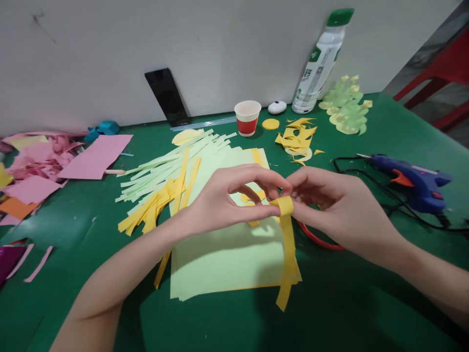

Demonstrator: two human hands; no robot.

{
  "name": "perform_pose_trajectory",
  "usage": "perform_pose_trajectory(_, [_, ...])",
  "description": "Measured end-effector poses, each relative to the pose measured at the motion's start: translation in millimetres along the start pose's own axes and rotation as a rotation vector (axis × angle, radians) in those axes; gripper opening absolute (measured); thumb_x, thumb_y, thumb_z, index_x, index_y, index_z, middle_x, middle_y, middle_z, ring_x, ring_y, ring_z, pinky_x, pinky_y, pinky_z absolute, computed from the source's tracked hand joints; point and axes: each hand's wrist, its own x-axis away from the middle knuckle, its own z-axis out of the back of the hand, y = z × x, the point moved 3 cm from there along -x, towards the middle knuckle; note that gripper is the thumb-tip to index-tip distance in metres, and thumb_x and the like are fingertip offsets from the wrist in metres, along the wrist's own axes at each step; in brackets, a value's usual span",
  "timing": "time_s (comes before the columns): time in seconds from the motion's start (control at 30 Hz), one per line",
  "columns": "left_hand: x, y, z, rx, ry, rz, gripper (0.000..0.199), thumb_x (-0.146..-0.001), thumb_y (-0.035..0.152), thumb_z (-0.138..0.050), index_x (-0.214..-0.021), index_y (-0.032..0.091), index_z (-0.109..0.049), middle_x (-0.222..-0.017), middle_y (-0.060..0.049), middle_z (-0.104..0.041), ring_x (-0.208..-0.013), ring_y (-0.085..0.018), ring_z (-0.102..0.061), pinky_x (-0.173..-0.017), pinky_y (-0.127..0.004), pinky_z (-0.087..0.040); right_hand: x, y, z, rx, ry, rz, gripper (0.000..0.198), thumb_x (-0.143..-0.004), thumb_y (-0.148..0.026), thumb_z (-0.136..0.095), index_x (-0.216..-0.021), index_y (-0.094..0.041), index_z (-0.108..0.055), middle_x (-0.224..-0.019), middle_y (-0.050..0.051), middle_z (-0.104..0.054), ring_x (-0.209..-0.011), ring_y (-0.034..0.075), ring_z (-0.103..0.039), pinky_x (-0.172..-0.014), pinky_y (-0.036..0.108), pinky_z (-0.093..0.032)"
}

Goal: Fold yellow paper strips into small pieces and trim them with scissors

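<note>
While my left hand [238, 190] and right hand [335, 203] pinch the yellow strip [288, 244] over the right edge of the pale green sheets [220, 266], its top is bent into a small curl; the tail hangs uncurled, so I judge this piece barely begun. Loose green strips [164, 164] lie beyond my left arm, seemingly unworked. Farther back, the white bottle [321, 66] carries characters I can't read reliably.

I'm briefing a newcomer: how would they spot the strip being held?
On the green table, find the pale green paper sheets. Over their right side, the left hand and right hand hold a yellow paper strip. Unlike the loose yellow strips lying to the left, it hangs down, its top curled over.
</note>
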Motion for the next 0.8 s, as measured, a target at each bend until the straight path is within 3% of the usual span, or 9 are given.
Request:
perform_pose_trajectory(0.2, [-0.3, 0.8, 2.4, -0.014, 0.022, 0.007, 0.021, -0.079, 0.007, -0.053, -0.095, 0.017, -0.063, -0.092, -0.003, -0.067, -0.077, -0.010, -0.063, -0.063, -0.016, -0.053, 1.0, -1.2, 2.0, 0.035, 0.017, 0.015, 0.008, -0.074, -0.025, -0.063, -0.069, -0.021, -0.058, -0.067, -0.001, -0.060, -0.057, 0.012, -0.052, -0.046, 0.023, -0.040])
perform_pose_trajectory(0.37, [-0.6, 1.4, 3.1, -0.029, 0.023, 0.052, 0.031, -0.075, -0.001, -0.047, -0.094, 0.018, -0.063, -0.092, -0.002, -0.068, -0.078, -0.011, -0.064, -0.062, -0.015, -0.053, -0.8, 0.5, 4.2, -0.042, 0.004, -0.057, 0.011, -0.072, -0.027, -0.066, -0.068, -0.021, -0.058, -0.070, -0.001, -0.062, -0.058, 0.012, -0.054, -0.048, 0.023, -0.042])
perform_pose_trajectory(0.53, [-0.9, 2.4, 3.4, 0.033, 0.042, 0.085, 0.025, -0.083, 0.007, -0.042, -0.093, 0.016, -0.063, -0.089, -0.003, -0.067, -0.073, -0.010, -0.065, -0.061, -0.017, -0.055, -3.0, 3.0, 7.5, -0.148, -0.008, -0.111, 0.006, -0.072, -0.022, -0.067, -0.070, -0.021, -0.061, -0.072, -0.003, -0.065, -0.065, 0.011, -0.059, -0.058, 0.020, -0.047])
perform_pose_trajectory(0.6, [-1.8, 3.3, 3.3, 0.067, 0.047, 0.114, 0.018, -0.086, 0.018, -0.046, -0.093, 0.015, -0.063, -0.087, -0.004, -0.066, -0.073, -0.011, -0.065, -0.060, -0.018, -0.056, -2.9, 3.1, 8.8, -0.141, 0.010, -0.101, 0.005, -0.071, -0.020, -0.067, -0.072, -0.022, -0.063, -0.073, -0.004, -0.065, -0.066, 0.010, -0.060, -0.059, 0.018, -0.048])
perform_pose_trajectory(0.67, [-2.8, 4.8, 2.6, 0.060, 0.050, 0.126, 0.017, -0.081, 0.025, -0.059, -0.093, 0.015, -0.062, -0.085, -0.004, -0.066, -0.075, -0.012, -0.064, -0.060, -0.018, -0.056, -2.3, 2.7, 9.9, -0.118, 0.048, -0.088, 0.008, -0.071, -0.019, -0.068, -0.076, -0.023, -0.062, -0.073, -0.004, -0.065, -0.063, 0.009, -0.059, -0.055, 0.018, -0.047])
perform_pose_trajectory(0.8, [-2.9, 5.9, 2.1, 0.058, 0.075, 0.139, 0.018, -0.073, 0.020, -0.069, -0.089, 0.015, -0.064, -0.081, -0.002, -0.067, -0.071, -0.011, -0.064, -0.059, -0.017, -0.055, -0.9, 0.8, 11.1, -0.091, 0.118, -0.079, 0.018, -0.068, -0.022, -0.071, -0.082, -0.024, -0.060, -0.068, -0.003, -0.064, -0.055, 0.010, -0.057, -0.047, 0.020, -0.045])
